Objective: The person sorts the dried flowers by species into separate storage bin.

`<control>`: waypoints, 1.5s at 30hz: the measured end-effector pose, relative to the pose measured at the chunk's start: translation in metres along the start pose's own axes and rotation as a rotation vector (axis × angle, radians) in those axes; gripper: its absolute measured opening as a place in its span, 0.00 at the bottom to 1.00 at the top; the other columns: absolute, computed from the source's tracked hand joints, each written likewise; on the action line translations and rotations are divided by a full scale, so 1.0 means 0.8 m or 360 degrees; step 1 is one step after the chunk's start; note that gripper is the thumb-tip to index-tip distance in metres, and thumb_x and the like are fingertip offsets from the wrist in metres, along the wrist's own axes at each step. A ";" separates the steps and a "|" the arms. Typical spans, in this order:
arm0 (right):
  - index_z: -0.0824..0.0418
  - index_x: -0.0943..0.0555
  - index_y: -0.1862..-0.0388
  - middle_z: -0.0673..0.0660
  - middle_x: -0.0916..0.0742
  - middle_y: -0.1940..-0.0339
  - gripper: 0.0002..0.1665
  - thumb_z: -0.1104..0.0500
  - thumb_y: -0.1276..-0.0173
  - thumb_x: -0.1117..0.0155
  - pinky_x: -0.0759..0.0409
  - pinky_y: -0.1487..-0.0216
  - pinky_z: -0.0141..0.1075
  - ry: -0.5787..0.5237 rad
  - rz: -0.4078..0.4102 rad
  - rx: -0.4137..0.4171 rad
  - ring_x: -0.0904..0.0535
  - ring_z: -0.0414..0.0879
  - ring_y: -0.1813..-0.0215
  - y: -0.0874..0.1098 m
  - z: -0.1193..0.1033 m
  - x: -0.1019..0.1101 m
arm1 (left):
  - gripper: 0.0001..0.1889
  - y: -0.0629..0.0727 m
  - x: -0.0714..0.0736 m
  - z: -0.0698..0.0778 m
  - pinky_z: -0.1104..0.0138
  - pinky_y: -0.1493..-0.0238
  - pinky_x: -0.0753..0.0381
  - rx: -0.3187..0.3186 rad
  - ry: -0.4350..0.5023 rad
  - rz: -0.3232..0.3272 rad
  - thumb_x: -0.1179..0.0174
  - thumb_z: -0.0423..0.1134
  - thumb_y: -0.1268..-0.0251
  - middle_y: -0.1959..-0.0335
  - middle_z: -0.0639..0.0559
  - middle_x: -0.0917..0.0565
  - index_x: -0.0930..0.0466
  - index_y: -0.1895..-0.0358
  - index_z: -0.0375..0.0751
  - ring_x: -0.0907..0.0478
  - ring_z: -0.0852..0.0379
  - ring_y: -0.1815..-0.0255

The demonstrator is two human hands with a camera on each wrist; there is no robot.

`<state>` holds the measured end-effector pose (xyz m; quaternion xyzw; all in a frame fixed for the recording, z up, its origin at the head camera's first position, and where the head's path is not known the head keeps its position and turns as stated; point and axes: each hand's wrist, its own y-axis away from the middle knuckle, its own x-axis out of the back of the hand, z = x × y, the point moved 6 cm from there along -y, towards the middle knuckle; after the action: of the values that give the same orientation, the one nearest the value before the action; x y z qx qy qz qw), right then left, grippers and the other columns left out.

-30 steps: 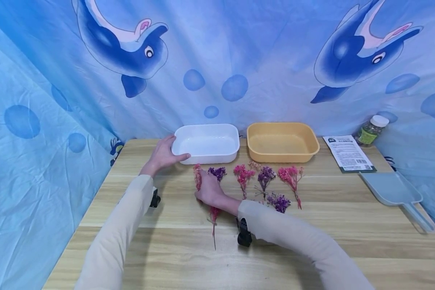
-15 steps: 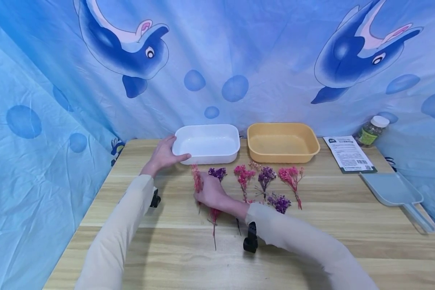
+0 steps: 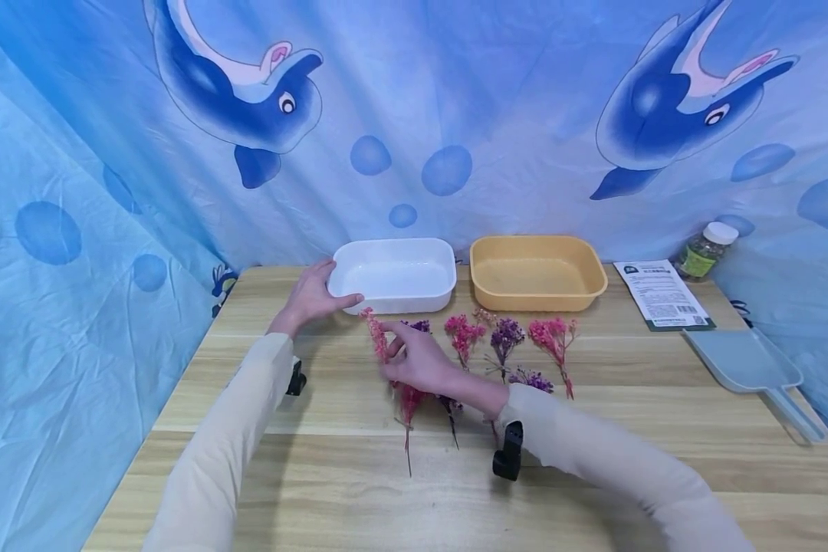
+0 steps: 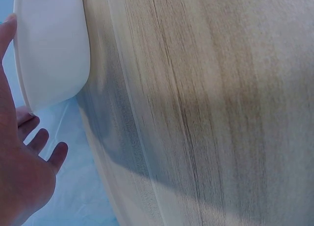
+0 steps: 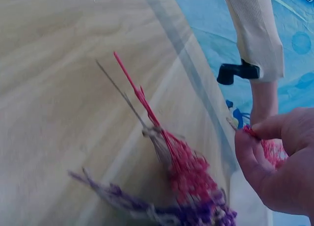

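Note:
My left hand (image 3: 310, 297) holds the left end of a white plastic basin (image 3: 399, 305), thumb along the front and fingers at the end wall. In the left wrist view, some fingers of that hand (image 4: 22, 172) hang off the basin (image 4: 51, 49). My right hand (image 3: 424, 364) pinches a light pink dried flower sprig (image 3: 376, 335) by its stem, blossoms up, just in front of the basin. Beneath this hand, a darker pink dried bunch (image 3: 410, 402) and purple dried flowers (image 3: 450, 405) lie on the table, partly covered. The right wrist view shows the stem (image 5: 249, 131) between thumb and fingertip.
Right of the white basin stands a yellow basin (image 3: 538, 301). More pink (image 3: 554, 337) and purple bunches (image 3: 505, 337) lie before it. Farther right are a printed packet (image 3: 665, 295), a lidded jar (image 3: 705, 253) and a grey-blue dustpan (image 3: 748, 360). A blue curtain hangs behind.
My right hand has drawn slightly right and turned, raising the light pink sprig, which now leans left. More of the purple flowers beneath shows. The left hand and the white basin stay put.

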<state>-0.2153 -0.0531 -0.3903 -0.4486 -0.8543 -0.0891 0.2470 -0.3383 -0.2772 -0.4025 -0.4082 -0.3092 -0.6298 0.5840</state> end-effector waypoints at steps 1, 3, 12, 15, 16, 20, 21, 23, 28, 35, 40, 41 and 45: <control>0.66 0.34 0.26 0.57 0.17 0.62 0.44 0.69 0.40 0.27 0.17 0.68 0.32 -0.0008 -0.0022 0.0003 0.17 0.44 0.68 0.000 0.000 0.003 | 0.55 0.000 0.000 0.000 0.42 0.26 0.47 -0.0001 0.0000 -0.0002 0.30 0.62 0.45 0.24 0.31 0.42 0.44 0.25 0.26 0.47 0.34 0.24; 0.64 0.34 0.25 0.57 0.16 0.61 0.44 0.69 0.40 0.27 0.16 0.67 0.32 -0.0017 -0.0055 0.0013 0.16 0.44 0.67 -0.001 0.002 0.008 | 0.55 0.000 0.000 0.001 0.42 0.26 0.48 -0.0006 0.0003 -0.0009 0.30 0.61 0.45 0.24 0.31 0.42 0.44 0.25 0.26 0.48 0.34 0.24; 0.62 0.33 0.25 0.58 0.17 0.56 0.41 0.68 0.37 0.29 0.16 0.64 0.33 0.0086 -0.0130 0.0056 0.18 0.44 0.65 -0.009 0.002 0.045 | 0.56 0.000 -0.001 -0.001 0.42 0.27 0.45 -0.0004 -0.0003 0.0027 0.29 0.63 0.48 0.25 0.32 0.40 0.42 0.26 0.26 0.45 0.34 0.25; 0.64 0.34 0.25 0.58 0.17 0.56 0.40 0.70 0.36 0.31 0.16 0.64 0.32 0.0124 -0.0152 0.0104 0.18 0.44 0.64 -0.015 0.003 0.057 | 0.56 0.000 -0.002 -0.002 0.42 0.26 0.46 0.0008 -0.0002 0.0022 0.29 0.63 0.48 0.24 0.33 0.41 0.43 0.25 0.27 0.46 0.35 0.25; 0.64 0.34 0.26 0.59 0.17 0.55 0.40 0.71 0.36 0.32 0.16 0.65 0.33 0.0127 -0.0154 0.0120 0.18 0.45 0.64 -0.016 0.003 0.062 | 0.56 0.000 -0.002 -0.002 0.43 0.26 0.47 0.0010 0.0002 0.0018 0.29 0.63 0.47 0.24 0.33 0.42 0.43 0.25 0.27 0.47 0.35 0.24; 0.64 0.33 0.26 0.60 0.18 0.55 0.37 0.71 0.34 0.35 0.16 0.69 0.35 0.0169 -0.0142 0.0159 0.17 0.49 0.64 -0.027 0.006 0.080 | 0.56 0.002 -0.002 0.001 0.43 0.25 0.49 0.0018 0.0013 0.0012 0.29 0.63 0.47 0.23 0.33 0.43 0.44 0.25 0.27 0.48 0.35 0.24; 0.64 0.33 0.26 0.61 0.18 0.55 0.36 0.71 0.33 0.35 0.16 0.70 0.35 0.0179 -0.0139 0.0162 0.17 0.50 0.64 -0.029 0.007 0.084 | 0.56 0.002 -0.002 0.002 0.43 0.25 0.49 0.0016 0.0018 0.0011 0.29 0.62 0.47 0.23 0.33 0.43 0.45 0.25 0.27 0.48 0.35 0.23; 0.63 0.33 0.26 0.60 0.18 0.55 0.36 0.71 0.32 0.36 0.16 0.69 0.36 0.0207 -0.0140 0.0167 0.17 0.51 0.63 -0.035 0.009 0.091 | 0.56 0.002 -0.002 0.003 0.43 0.26 0.49 0.0018 0.0026 0.0010 0.29 0.62 0.47 0.23 0.33 0.43 0.45 0.24 0.27 0.48 0.35 0.23; 0.60 0.31 0.27 0.59 0.19 0.55 0.34 0.71 0.32 0.39 0.17 0.70 0.36 0.0262 -0.0168 0.0186 0.17 0.51 0.63 -0.048 0.010 0.099 | 0.57 0.003 -0.002 0.002 0.42 0.26 0.48 0.0033 0.0040 0.0013 0.29 0.63 0.47 0.23 0.34 0.43 0.44 0.24 0.28 0.48 0.36 0.24; 0.61 0.30 0.28 0.60 0.18 0.55 0.33 0.71 0.32 0.38 0.16 0.65 0.36 0.0412 -0.0198 0.0271 0.16 0.54 0.62 -0.074 0.005 0.103 | 0.56 0.004 -0.002 0.001 0.42 0.26 0.46 0.0027 0.0057 0.0034 0.29 0.63 0.48 0.24 0.33 0.41 0.42 0.25 0.28 0.46 0.35 0.25; 0.62 0.30 0.28 0.61 0.17 0.54 0.32 0.71 0.31 0.39 0.16 0.66 0.36 0.0544 -0.0266 0.0308 0.17 0.53 0.63 -0.095 0.000 0.105 | 0.56 0.003 -0.002 0.000 0.43 0.26 0.46 0.0036 0.0035 0.0041 0.29 0.64 0.48 0.24 0.33 0.40 0.43 0.25 0.28 0.45 0.35 0.25; 0.62 0.30 0.28 0.61 0.17 0.54 0.32 0.71 0.31 0.39 0.16 0.67 0.35 0.0573 -0.0286 0.0303 0.17 0.52 0.63 -0.098 0.000 0.105 | 0.56 0.003 -0.002 -0.001 0.44 0.26 0.46 0.0039 0.0037 0.0041 0.29 0.64 0.48 0.24 0.34 0.40 0.43 0.25 0.28 0.45 0.36 0.25; 0.61 0.30 0.27 0.61 0.17 0.51 0.32 0.70 0.30 0.40 0.17 0.68 0.36 0.0686 -0.0365 0.0307 0.17 0.50 0.62 -0.113 -0.001 0.104 | 0.56 0.002 -0.002 -0.002 0.44 0.26 0.46 0.0051 0.0051 0.0043 0.29 0.63 0.48 0.24 0.35 0.41 0.42 0.25 0.29 0.46 0.37 0.24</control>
<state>-0.3277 -0.0461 -0.3416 -0.2939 -0.8318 -0.1283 0.4531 -0.3367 -0.2777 -0.4047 -0.3928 -0.3044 -0.6232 0.6039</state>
